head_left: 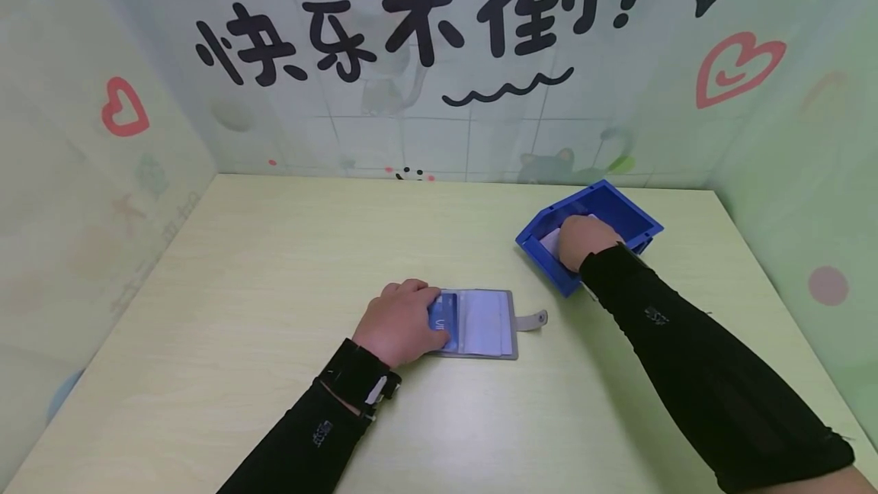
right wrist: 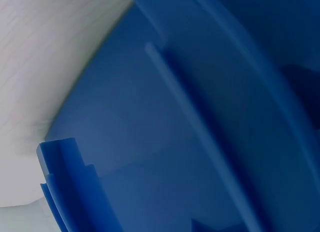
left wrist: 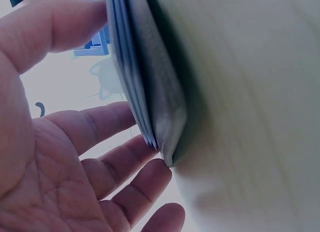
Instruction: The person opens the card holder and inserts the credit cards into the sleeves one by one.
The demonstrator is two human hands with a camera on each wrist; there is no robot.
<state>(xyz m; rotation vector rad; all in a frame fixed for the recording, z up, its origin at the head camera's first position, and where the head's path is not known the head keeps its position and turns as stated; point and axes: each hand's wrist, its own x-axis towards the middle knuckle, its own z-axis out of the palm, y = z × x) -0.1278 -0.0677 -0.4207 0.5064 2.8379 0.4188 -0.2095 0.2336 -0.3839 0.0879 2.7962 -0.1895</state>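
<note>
The left hand grips an open gray card holder on a pale wood-grain surface, a blue card beside milky sleeves, snap strap extended; the right hand, its grip impossible to tell, is inside a blue bin.

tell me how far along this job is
Done, it seems: the card holder lies open on the table, a blue card in its left side. In hand: the left grip holds the holder's left edge; the right grip is inside the blue bin beside something pale. Remaining, probably: finishing there, then closing the holder, whose strap lies unfastened.
</note>
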